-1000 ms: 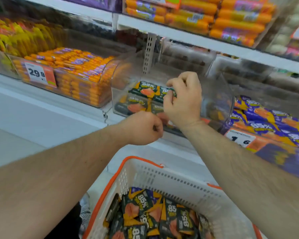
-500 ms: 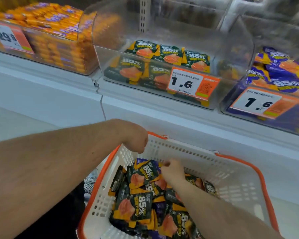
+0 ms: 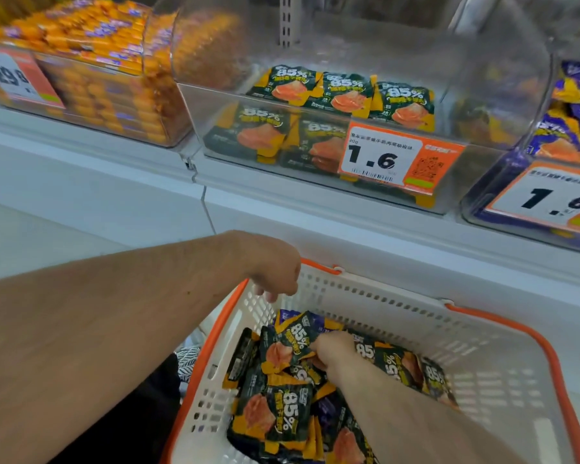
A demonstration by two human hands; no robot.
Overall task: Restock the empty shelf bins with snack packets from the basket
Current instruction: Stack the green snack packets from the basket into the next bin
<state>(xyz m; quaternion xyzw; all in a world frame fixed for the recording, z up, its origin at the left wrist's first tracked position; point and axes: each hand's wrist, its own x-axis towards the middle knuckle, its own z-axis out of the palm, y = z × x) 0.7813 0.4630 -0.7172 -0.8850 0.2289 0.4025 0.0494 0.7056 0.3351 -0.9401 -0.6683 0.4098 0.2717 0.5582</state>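
A white basket with an orange rim (image 3: 503,333) sits low in front of me, holding several dark green and orange snack packets (image 3: 275,416). My right hand (image 3: 335,349) is down inside it, fingers curled round the edge of one packet (image 3: 290,343) near the top of the pile. My left hand (image 3: 275,272) hangs over the basket's back left rim with loosely curled fingers and nothing in it. On the shelf above, a clear bin (image 3: 489,95) holds a few of the same packets (image 3: 344,93) along its front and left side.
An orange price tag reading 1.6 (image 3: 399,159) is fixed to the bin's front. To the left stands a bin of orange sausage sticks (image 3: 108,78). A bin of purple packets (image 3: 570,128) stands at the right. The white shelf ledge (image 3: 315,209) juts out above the basket.
My right hand came down from the shelf bin into the basket and now grips a packet there. My view tilted down, and my left hand's fist loosened.
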